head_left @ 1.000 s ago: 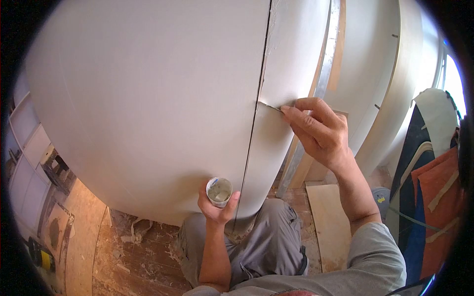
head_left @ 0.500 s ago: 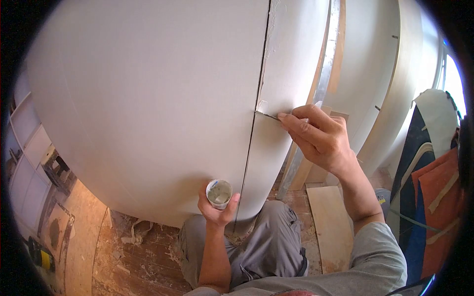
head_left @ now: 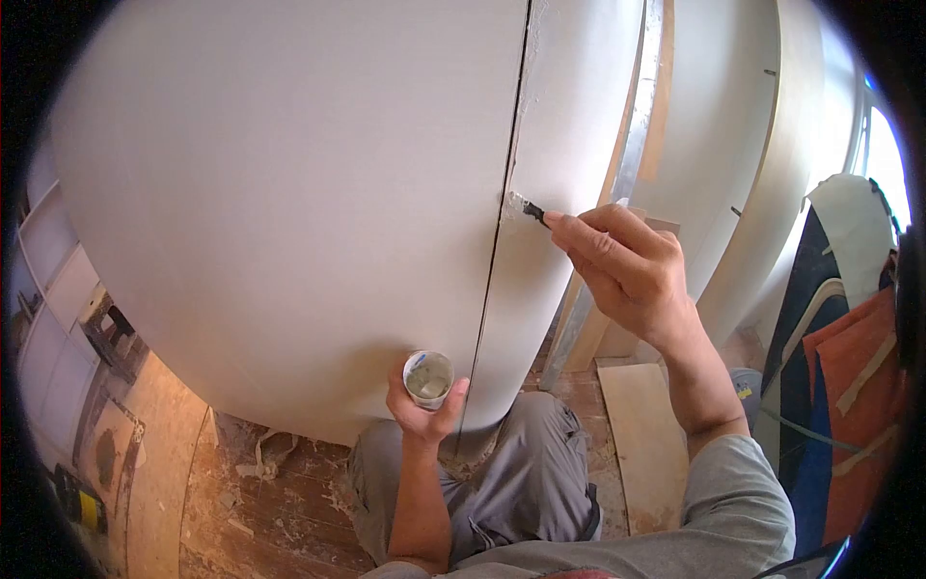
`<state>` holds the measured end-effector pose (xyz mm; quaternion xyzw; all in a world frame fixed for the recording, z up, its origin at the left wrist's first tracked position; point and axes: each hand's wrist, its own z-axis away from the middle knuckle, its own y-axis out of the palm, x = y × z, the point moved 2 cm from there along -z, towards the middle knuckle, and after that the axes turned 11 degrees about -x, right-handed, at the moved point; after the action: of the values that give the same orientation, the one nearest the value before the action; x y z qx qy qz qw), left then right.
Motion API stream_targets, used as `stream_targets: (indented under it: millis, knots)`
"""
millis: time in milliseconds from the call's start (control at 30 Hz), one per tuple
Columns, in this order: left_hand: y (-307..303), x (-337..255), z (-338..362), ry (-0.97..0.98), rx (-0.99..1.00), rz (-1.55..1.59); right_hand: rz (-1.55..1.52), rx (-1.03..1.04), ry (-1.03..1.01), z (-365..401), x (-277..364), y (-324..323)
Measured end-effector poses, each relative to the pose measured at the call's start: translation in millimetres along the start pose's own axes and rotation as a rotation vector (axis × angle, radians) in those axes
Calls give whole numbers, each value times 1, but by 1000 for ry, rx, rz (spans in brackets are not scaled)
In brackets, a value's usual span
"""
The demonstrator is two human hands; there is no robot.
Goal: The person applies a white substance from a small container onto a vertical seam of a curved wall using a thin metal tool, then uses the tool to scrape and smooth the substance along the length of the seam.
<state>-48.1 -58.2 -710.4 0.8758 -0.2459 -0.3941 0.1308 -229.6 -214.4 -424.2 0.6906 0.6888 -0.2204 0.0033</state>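
My left hand (head_left: pixel 422 415) is wrapped round a small cup (head_left: pixel 430 403) that contains greyish paste (head_left: pixel 429 376). It holds the cup low in front of the white panel (head_left: pixel 318 193), above my knees. My right hand (head_left: pixel 632 270) pinches a small putty knife (head_left: pixel 531 209) with a dark shank and a whitish, smeared tip. That tip rests at the panel surface just right of a dark vertical seam (head_left: pixel 493 251). Rough whitish paste (head_left: pixel 524 106) runs along the seam's right edge above the tip. My fingers hide the knife's handle.
A metal straightedge (head_left: pixel 637 135) and wooden strips lean right of the panel. A thin board (head_left: pixel 644 444) lies on the debris-strewn wooden floor (head_left: pixel 280 502). Orange and dark blue sheets (head_left: pixel 858 376) stand at far right. A yellow-and-black tool (head_left: pixel 82 502) sits at lower left.
The putty knife has turned from edge-on to showing its flat side, and its tip has moved slightly up and right from the seam. The left hand and cup have stayed put.
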Motion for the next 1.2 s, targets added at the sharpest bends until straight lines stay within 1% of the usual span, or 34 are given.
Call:
stream_targets:
  millis: [67, 200, 333, 400, 467, 500, 700, 800, 867, 900, 967, 1100, 1200]
  knots:
    - [0, -2, -1, 37, 13, -27, -32, 7, 11, 1, 2, 1]
    - [2, -3, 1, -1, -6, -2, -1, 14, -7, -3, -1, 1]
    - [2, -3, 1, -42, -16, 5, 13, -25, -19, -4, -4, 2]
    - [3, -5, -1, -16, -10, 12, 2, -38, -14, -4, -2, 2]
    - [3, -5, -2, 10, -2, 19, 27, 28, -33, -4, 1, 1]
    - [2, -4, -1, 0, -2, 20, 27, 27, -32, -4, -1, 1]
    - [3, -4, 0, -14, -4, 25, 83, -42, -43, -3, 0, 0]
    - [2, -4, -1, -6, -10, 19, 17, -55, -34, -4, 6, -2]
    - [3, -5, -1, -9, -10, 15, -10, -68, -120, 2, 2, 1]
    - [3, -6, -1, -11, -12, 27, -10, -68, -120, 2, 2, -1]
    - [4, -5, 0, -13, -11, 39, 41, 35, -111, 2, 3, -4]
    - [2, -3, 0, -18, -3, 27, 78, 12, -147, 0, -7, 0]
    - [3, -4, 0, -21, -5, 17, 67, -49, -199, -8, -14, 2]
